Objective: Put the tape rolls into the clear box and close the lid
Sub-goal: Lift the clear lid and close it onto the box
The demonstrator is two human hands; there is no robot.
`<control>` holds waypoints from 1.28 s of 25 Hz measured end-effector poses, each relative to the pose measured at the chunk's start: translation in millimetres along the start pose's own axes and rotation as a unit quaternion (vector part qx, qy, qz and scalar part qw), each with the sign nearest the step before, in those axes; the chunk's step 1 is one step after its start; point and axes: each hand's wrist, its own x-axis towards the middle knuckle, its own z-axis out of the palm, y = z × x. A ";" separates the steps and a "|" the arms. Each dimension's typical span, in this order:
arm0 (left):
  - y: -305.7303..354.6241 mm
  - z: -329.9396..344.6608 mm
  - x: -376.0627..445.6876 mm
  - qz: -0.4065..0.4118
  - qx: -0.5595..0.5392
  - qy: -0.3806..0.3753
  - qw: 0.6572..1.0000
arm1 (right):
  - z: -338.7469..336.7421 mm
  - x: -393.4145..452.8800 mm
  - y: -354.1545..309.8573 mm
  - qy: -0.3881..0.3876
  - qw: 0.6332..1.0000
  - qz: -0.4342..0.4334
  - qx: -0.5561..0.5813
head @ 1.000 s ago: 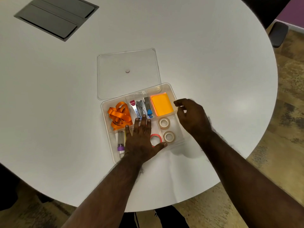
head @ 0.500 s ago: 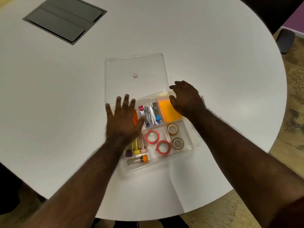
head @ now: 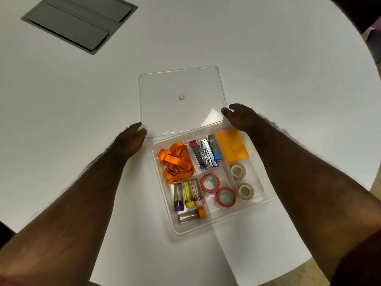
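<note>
Head view is showing the lid (head: 181,100) lying flat just beyond the clear box (head: 266,200) (tape rolls (head: 225,196) already inside); left hand (head: 128,141) and right hand (head: 240,117) are curling loosely at its near corners, equally near.

A round white table (head: 268,58) filled the view, with a grey hatch (head: 79,22) set flush near its far left edge. An orange ribbon (head: 176,162), staplers (head: 205,153), an orange pad (head: 232,145) and small capped vials (head: 187,195) sat sorted nearby.
</note>
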 end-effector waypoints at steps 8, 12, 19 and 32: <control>11.8 3.5 23.9 -0.074 -0.141 0.009 0.987 | 1.4 24.6 -15.0 -0.002 0.999 0.029 0.034; 21.0 -1.1 20.5 -0.107 -0.278 0.047 0.954 | -5.4 22.6 -17.2 0.060 0.993 0.055 0.085; 33.7 -37.9 8.2 -0.110 -0.388 0.082 0.911 | -52.6 -8.6 -34.6 0.108 0.933 0.032 0.342; 37.5 -56.8 -104.9 -0.120 -0.672 -0.099 0.724 | -82.6 -88.2 1.4 0.213 0.892 -0.141 0.374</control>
